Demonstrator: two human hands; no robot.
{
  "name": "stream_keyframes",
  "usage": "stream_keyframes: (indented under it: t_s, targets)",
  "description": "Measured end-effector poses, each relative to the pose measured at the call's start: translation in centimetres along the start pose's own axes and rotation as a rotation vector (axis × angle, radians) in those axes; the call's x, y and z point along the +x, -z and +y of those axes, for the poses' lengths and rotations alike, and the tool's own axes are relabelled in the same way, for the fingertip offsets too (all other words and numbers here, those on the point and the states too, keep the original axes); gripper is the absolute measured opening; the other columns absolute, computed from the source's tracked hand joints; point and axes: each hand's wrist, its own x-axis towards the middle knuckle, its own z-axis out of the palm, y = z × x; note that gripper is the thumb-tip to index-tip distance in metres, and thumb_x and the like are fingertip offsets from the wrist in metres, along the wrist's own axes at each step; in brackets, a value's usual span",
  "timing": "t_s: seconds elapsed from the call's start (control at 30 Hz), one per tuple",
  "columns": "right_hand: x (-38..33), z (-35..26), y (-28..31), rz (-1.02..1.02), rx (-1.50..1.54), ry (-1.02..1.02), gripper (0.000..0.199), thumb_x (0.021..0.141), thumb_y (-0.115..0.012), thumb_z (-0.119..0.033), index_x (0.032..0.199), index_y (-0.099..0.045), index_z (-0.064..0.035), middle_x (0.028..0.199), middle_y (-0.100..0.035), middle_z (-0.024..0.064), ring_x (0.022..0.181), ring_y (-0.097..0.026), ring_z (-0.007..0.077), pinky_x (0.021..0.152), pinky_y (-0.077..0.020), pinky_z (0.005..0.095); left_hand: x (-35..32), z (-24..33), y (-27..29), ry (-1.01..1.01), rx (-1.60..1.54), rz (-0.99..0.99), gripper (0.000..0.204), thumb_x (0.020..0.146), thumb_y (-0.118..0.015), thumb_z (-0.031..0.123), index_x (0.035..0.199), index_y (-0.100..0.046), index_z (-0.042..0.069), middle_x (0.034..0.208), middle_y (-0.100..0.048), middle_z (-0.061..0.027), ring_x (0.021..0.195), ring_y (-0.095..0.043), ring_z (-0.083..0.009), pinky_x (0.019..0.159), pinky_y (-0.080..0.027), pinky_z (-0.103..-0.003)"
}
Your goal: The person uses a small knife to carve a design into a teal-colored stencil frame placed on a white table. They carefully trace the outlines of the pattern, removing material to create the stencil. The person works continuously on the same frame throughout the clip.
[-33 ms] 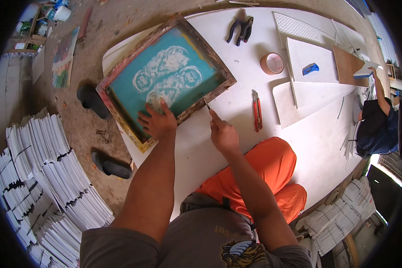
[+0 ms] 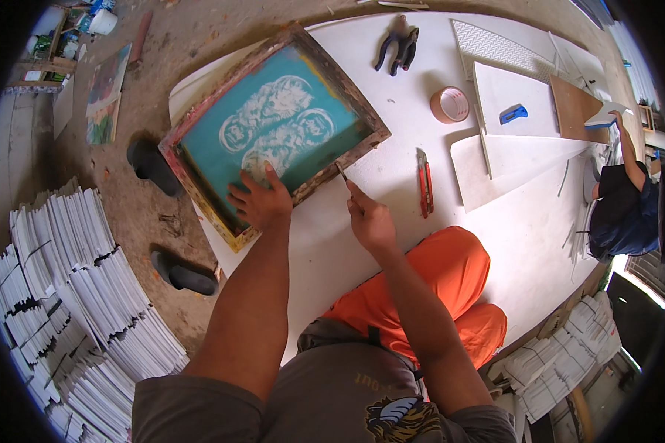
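A wooden screen-printing frame (image 2: 377, 131) lies tilted on the white board, its teal mesh (image 2: 214, 166) bearing two pale printed figures. My left hand (image 2: 262, 204) rests with spread fingers on the mesh near the frame's near side. Closed around a slim tool (image 2: 356, 190) is my right hand (image 2: 373, 224). The tool has a narrow metal end and what looks like a brown handle; its exact kind is hard to make out. Its tip meets the outer near edge of the frame. My fingers hide part of the handle.
On the white board (image 2: 321, 273) are a red utility knife (image 2: 426, 184), pliers (image 2: 397, 50), a tape roll (image 2: 449, 105) and a blue cutter (image 2: 513, 114) on white sheets. Black slippers (image 2: 185, 275) and stacked paper bundles (image 2: 74, 251) lie left. Another person (image 2: 624, 207) works at right.
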Motion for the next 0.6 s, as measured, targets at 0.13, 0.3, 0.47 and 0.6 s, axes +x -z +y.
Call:
stream_keyframes:
  t_s: [0.13, 0.3, 0.47, 0.6]
  targets:
    - [1.1, -0.4, 1.7, -0.192, 0.646, -0.302, 0.048, 0.104, -0.062, -0.014, 0.15, -0.056, -0.003, 0.075, -0.056, 0.0054, 0.063, -0.059, 0.0167, 0.061, -0.0555, 0.0414, 0.4, -0.3, 0.2, 0.007, 0.006, -0.001, 0.082, 0.103, -0.03, 0.074, 0.162, -0.031, 0.017, 0.167, -0.022, -0.0299, 0.155, -0.02, -0.0496, 0.12, -0.026, -0.065]
    - [0.6, -0.9, 2.1, -0.196, 0.464, -0.34, 0.05, 0.103, -0.064, -0.014, 0.152, -0.056, -0.0117, 0.082, -0.067, 0.0064, 0.068, -0.064, 0.0186, 0.069, -0.0561, 0.0368, 0.1, 0.1, 0.2, 0.008, -0.016, -0.004, 0.084, 0.103, -0.03, 0.075, 0.162, -0.031, 0.016, 0.167, -0.022, -0.0298, 0.156, -0.019, -0.0496, 0.12, -0.025, -0.065]
    - [0.0, -2.6, 2.9, -0.057, -0.148, -0.087, 0.044, 0.101, -0.063, -0.019, 0.146, -0.063, -0.0195, 0.091, -0.073, 0.0172, 0.081, -0.072, 0.0366, 0.076, -0.0577, 0.0473, 0.2, -0.1, 0.1, 0.018, -0.017, 0.002, 0.083, 0.102, -0.03, 0.075, 0.162, -0.032, 0.017, 0.167, -0.022, -0.0298, 0.156, -0.019, -0.0493, 0.12, -0.025, -0.065]
    - [0.1, -3.9, 2.9, -0.101, -0.201, -0.147, 0.042, 0.102, -0.06, -0.024, 0.144, -0.062, -0.0244, 0.094, -0.074, 0.0176, 0.088, -0.073, 0.0401, 0.078, -0.0585, 0.0542, 0.0, -0.1, 0.2, 0.008, -0.022, 0.01, 0.083, 0.102, -0.031, 0.075, 0.161, -0.034, 0.017, 0.166, -0.023, -0.0297, 0.156, -0.019, -0.0493, 0.12, -0.025, -0.065]
